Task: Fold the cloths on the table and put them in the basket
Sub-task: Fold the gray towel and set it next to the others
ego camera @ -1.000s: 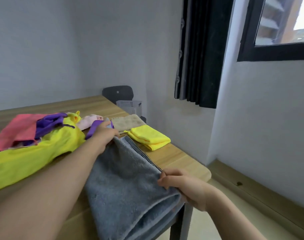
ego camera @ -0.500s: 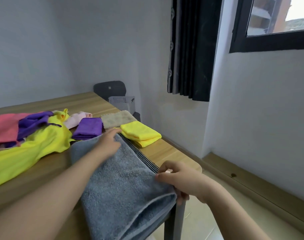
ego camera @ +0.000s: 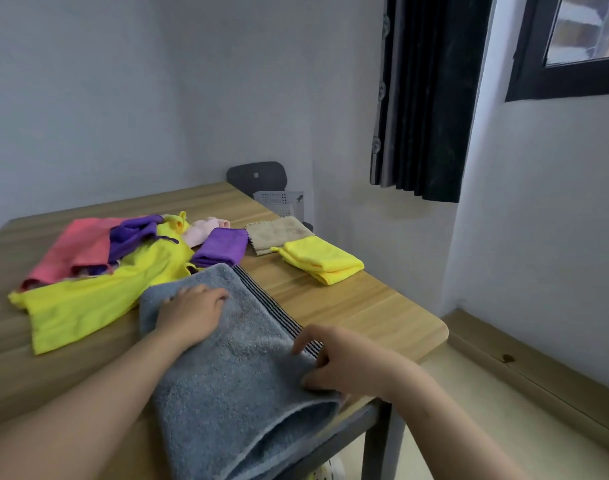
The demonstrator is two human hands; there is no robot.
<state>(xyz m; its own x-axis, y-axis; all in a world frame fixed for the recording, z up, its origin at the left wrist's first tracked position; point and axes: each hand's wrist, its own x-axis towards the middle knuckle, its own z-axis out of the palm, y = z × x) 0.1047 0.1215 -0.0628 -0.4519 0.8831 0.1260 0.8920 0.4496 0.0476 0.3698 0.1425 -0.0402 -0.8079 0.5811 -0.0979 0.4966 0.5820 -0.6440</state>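
While left hand (ego camera: pixel 192 313) lies flat on grey towel (ego camera: pixel 233 393), right hand (ego camera: pixel 344 365), grip unclear, wooden table (ego camera: pixel 348 306), grey wall (ego camera: pixel 123 98).

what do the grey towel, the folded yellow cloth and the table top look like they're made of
Grey towel: looks like cotton terry, matte, with a fuzzy looped pile and a dark woven stripe band along one edge.
Folded yellow cloth: probably microfibre, with a fine short nap and a bright even colour.
Table top: wood-look, possibly laminate, smooth with straight, regular grain lines; solid wood cannot be ruled out.

Left hand (ego camera: pixel 192 311) lies palm-down, fingers straight — right hand (ego camera: pixel 344 362) sits nearer, fingers half curled, perhaps pinching.
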